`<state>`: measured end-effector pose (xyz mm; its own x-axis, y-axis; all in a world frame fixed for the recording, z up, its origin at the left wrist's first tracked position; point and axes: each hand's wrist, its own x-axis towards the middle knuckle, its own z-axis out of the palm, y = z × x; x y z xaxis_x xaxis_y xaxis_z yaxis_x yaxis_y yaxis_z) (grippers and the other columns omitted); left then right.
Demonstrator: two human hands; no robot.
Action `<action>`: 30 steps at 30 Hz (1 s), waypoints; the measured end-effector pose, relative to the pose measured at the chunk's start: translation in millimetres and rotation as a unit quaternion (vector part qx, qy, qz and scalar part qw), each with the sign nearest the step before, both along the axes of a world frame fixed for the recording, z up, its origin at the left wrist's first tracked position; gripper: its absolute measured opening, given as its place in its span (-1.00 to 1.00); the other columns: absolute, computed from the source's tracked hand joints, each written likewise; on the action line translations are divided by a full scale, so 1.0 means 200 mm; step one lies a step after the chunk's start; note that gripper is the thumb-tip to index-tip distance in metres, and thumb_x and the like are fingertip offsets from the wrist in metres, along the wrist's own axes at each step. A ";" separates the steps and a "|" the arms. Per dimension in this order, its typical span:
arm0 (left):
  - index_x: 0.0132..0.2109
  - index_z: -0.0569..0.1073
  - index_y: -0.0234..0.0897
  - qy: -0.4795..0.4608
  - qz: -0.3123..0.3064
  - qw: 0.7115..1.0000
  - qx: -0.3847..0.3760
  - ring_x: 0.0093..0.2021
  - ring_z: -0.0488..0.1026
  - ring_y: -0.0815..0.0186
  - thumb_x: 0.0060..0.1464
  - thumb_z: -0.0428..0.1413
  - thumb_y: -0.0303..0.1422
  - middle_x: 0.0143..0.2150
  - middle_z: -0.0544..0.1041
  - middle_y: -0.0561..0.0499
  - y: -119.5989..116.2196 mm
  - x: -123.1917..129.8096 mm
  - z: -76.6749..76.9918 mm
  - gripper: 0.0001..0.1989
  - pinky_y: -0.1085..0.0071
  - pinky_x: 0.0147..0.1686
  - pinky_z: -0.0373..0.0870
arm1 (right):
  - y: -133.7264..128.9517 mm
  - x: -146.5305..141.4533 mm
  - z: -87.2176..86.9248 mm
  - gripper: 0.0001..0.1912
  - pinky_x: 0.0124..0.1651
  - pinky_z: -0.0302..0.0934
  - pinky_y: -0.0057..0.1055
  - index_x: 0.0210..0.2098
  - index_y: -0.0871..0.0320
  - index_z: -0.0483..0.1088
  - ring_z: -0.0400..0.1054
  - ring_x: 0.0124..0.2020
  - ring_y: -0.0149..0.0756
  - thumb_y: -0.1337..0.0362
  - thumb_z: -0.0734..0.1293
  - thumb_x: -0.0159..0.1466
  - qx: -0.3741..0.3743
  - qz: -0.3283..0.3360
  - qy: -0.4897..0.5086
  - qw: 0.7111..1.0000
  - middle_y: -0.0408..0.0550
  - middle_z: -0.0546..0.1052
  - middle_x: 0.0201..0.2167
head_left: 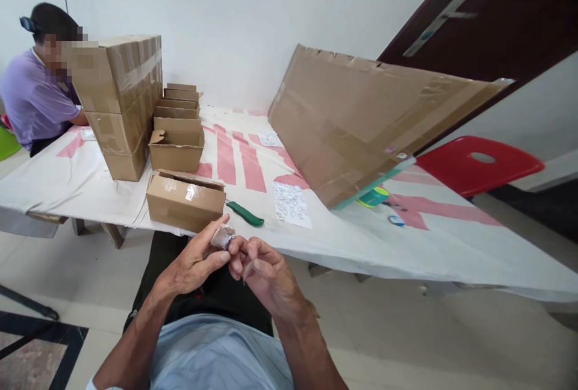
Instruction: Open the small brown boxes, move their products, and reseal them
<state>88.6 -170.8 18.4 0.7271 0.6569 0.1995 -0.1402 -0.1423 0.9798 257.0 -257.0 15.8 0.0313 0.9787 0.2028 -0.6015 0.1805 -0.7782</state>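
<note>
Above my lap, just off the table's front edge, my left hand (198, 257) holds a small greyish, shiny item (223, 237) between thumb and fingers; what it is I cannot make out. My right hand (264, 269) is beside it, fingertips close to that item, with its fingers curled around a thin pale strip (248, 269). Beyond my left hand lies a long cardboard box (185, 200), its top flaps slightly raised. A green-handled tool (245, 213) rests on the table right of this box. Farther right is a sheet with small markings (292, 204).
Stacked taped cartons (121, 101) and several open boxes (176, 148) stand at the left of the cloth-covered table (361, 251). A large cardboard sheet (361, 119) leans at the right, near a green-yellow roll (373, 197) and red chair (483, 164). A person (40, 92) sits far left.
</note>
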 end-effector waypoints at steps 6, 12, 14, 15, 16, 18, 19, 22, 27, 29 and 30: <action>0.39 0.42 -0.31 0.021 0.044 0.999 -0.020 0.11 0.51 0.03 0.33 0.13 0.01 0.13 0.62 -0.17 0.02 0.01 -0.02 -0.34 0.15 0.21 0.38 | 0.00 -0.02 0.01 -0.72 0.01 0.42 -0.18 -0.34 0.06 0.43 0.41 -0.42 -0.38 0.10 0.56 0.26 -0.006 -0.007 -0.018 1.000 -0.08 0.62 -0.12; 0.37 0.37 -0.21 -0.015 0.088 0.996 -0.018 0.13 0.49 0.12 0.34 0.16 -0.07 0.20 0.55 -0.12 -0.03 0.02 0.02 -0.43 0.25 0.20 0.38 | -0.02 -0.03 0.02 -0.75 -0.12 0.41 -0.28 -0.33 0.07 0.46 0.43 -0.40 -0.39 0.12 0.55 0.27 -0.006 -0.011 -0.026 1.000 -0.07 0.62 -0.10; 0.27 0.44 -0.21 -0.033 0.104 0.993 -0.033 -0.02 0.51 0.19 0.32 0.19 -0.07 0.03 0.58 -0.07 -0.04 0.03 0.02 -0.50 0.30 0.07 0.43 | -0.02 -0.03 0.02 -0.76 -0.23 0.40 -0.33 -0.33 0.07 0.46 0.43 -0.40 -0.38 0.12 0.55 0.27 -0.002 -0.009 -0.026 1.000 -0.07 0.61 -0.11; 0.22 0.46 -0.21 -0.048 0.106 0.992 -0.051 -0.10 0.51 0.23 0.30 0.21 -0.07 -0.05 0.58 -0.04 -0.04 0.03 0.01 -0.53 0.33 0.00 0.45 | -0.02 -0.02 0.03 -0.76 -0.27 0.39 -0.35 -0.34 0.07 0.45 0.43 -0.40 -0.38 0.12 0.54 0.27 0.002 -0.008 -0.026 1.000 -0.07 0.60 -0.12; 0.19 0.48 -0.22 -0.067 0.102 0.990 -0.074 -0.17 0.51 0.26 0.28 0.23 -0.06 -0.10 0.58 -0.03 -0.04 0.04 0.00 -0.53 0.35 -0.07 0.47 | -0.03 -0.02 0.03 -0.76 -0.30 0.39 -0.36 -0.34 0.07 0.45 0.43 -0.40 -0.37 0.12 0.54 0.28 0.007 -0.008 -0.025 1.000 -0.07 0.60 -0.14; 0.19 0.48 -0.24 -0.106 0.080 0.982 -0.132 -0.28 0.50 0.30 0.24 0.27 -0.04 -0.17 0.59 -0.02 -0.03 0.05 -0.01 -0.49 0.37 -0.19 0.48 | -0.03 -0.02 0.04 -0.77 -0.32 0.39 -0.38 -0.34 0.07 0.45 0.43 -0.38 -0.36 0.13 0.53 0.28 0.018 -0.012 -0.023 1.000 -0.07 0.59 -0.17; 0.20 0.48 -0.25 -0.119 0.067 0.978 -0.158 -0.32 0.49 0.31 0.22 0.28 -0.03 -0.18 0.59 -0.02 -0.03 0.05 -0.02 -0.46 0.37 -0.23 0.48 | -0.04 -0.01 0.05 -0.77 -0.30 0.40 -0.37 -0.34 0.07 0.45 0.44 -0.37 -0.35 0.13 0.53 0.29 0.022 -0.016 -0.024 0.999 -0.07 0.58 -0.18; 0.23 0.52 -0.28 -0.124 0.050 0.972 -0.195 -0.27 0.53 0.28 0.16 0.34 -0.03 -0.13 0.63 -0.08 -0.04 0.05 -0.01 -0.40 0.36 -0.20 0.49 | -0.04 -0.01 0.06 -0.76 -0.22 0.44 -0.32 -0.34 0.07 0.45 0.46 -0.32 -0.31 0.13 0.54 0.28 0.025 -0.032 -0.040 0.998 -0.06 0.59 -0.18; 0.31 0.50 -0.28 -0.089 0.066 0.982 -0.155 -0.06 0.56 0.18 0.18 0.34 -0.05 -0.02 0.66 -0.13 -0.05 0.04 0.01 -0.34 0.31 0.01 0.46 | -0.06 -0.01 0.05 -0.77 -0.19 0.47 -0.33 -0.34 0.07 0.46 0.53 -0.18 -0.23 0.12 0.54 0.27 0.010 -0.045 -0.049 0.998 -0.03 0.61 -0.13; 0.31 0.51 -0.26 -0.098 0.088 0.982 -0.135 -0.06 0.56 0.19 0.18 0.34 -0.07 -0.01 0.65 -0.12 -0.06 0.04 0.02 -0.36 0.33 -0.01 0.47 | -0.06 -0.01 0.05 -0.76 -0.17 0.48 -0.32 -0.34 0.07 0.45 0.55 -0.14 -0.21 0.11 0.53 0.28 0.006 -0.045 -0.058 0.997 -0.02 0.62 -0.12; 0.28 0.52 -0.25 -0.102 0.099 0.982 -0.124 -0.08 0.56 0.20 0.17 0.34 -0.07 -0.02 0.65 -0.11 -0.06 0.04 0.02 -0.39 0.35 -0.03 0.47 | -0.06 -0.01 0.05 -0.75 -0.16 0.49 -0.31 -0.34 0.07 0.44 0.55 -0.14 -0.20 0.11 0.53 0.28 0.004 -0.047 -0.064 0.997 -0.02 0.62 -0.11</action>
<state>96.2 -182.3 22.4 0.5417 0.8282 0.1435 -0.3299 0.0524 0.9426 254.4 -269.7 25.0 0.0955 0.9710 0.2192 -0.4784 0.2378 -0.8453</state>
